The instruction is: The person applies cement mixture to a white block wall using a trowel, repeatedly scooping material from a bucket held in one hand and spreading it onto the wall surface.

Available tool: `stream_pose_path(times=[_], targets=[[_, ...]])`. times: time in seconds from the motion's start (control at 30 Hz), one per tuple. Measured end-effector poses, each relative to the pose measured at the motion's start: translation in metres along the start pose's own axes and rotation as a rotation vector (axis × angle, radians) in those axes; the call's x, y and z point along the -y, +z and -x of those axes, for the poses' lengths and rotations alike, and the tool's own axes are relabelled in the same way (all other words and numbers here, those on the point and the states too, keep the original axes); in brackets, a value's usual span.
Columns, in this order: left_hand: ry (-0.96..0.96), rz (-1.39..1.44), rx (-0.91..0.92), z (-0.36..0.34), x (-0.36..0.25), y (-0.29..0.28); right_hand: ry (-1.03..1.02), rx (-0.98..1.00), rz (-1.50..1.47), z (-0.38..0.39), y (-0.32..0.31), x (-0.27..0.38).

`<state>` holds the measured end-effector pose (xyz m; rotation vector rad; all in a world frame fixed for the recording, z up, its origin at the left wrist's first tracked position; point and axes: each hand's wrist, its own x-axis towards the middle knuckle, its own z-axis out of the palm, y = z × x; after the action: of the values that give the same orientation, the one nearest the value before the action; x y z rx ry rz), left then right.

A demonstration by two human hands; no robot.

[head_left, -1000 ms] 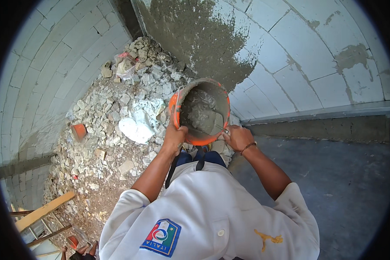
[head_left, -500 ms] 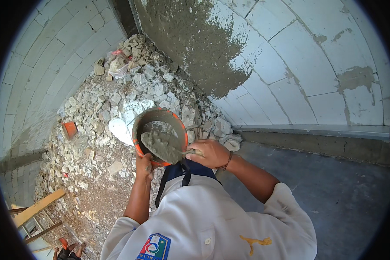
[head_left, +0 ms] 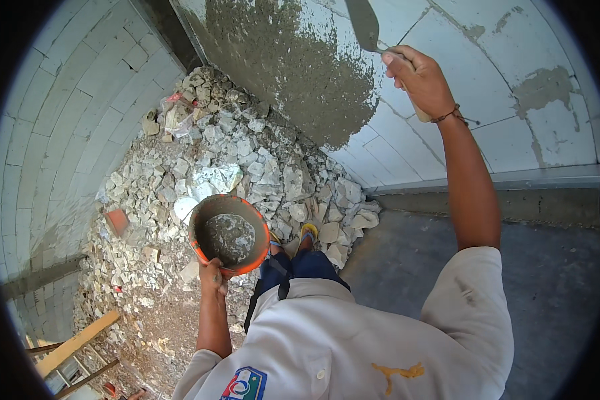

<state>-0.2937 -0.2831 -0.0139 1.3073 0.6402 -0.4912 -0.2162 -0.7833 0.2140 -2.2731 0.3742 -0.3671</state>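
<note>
My left hand is closed on the near rim of an orange bucket, holding it tilted over the rubble. Wet grey mortar lies inside the bucket. Raised at the upper right, my right hand grips the handle of a trowel. The blade points up and away, close to the block wall; whether it touches the wall I cannot tell, nor whether mortar is on its far side. A rough patch of grey mortar covers the wall left of the trowel.
A heap of broken stone spreads ahead and left, with a white plastic bag on it. A small orange container lies at left, near a wooden ladder-like frame. Dark smooth floor lies at right.
My right hand has lifted the trowel out of the bucket, up and right to the wall; earlier its blade was heaped with mortar. The bucket has shifted slightly lower and left.
</note>
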Motion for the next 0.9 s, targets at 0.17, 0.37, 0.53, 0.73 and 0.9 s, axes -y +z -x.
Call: stream_pose_path(times=[0.17, 0.37, 0.53, 0.73, 0.9], targets=[[0.149, -0.155, 0.203, -0.019, 0.003, 0.038, -0.14, 0.692, 0.722, 0.107, 0.083, 0.023], [0.306, -0.413, 0.394, -0.005, -0.019, 0.113, 0.031, 0.793, 0.86, 0.209, 0.204, -0.04], [0.197, -0.494, 0.512, 0.014, -0.054, 0.133, 0.046, 0.548, 0.639, 0.238, 0.16, -0.027], [0.111, -0.118, 0.482, 0.003, -0.034, 0.141, 0.07, 0.35, 0.636, 0.226, 0.144, -0.033], [-0.032, -0.071, 0.329, -0.002, -0.019, 0.1, -0.125, 0.426, 0.421, 0.206, 0.123, 0.025]])
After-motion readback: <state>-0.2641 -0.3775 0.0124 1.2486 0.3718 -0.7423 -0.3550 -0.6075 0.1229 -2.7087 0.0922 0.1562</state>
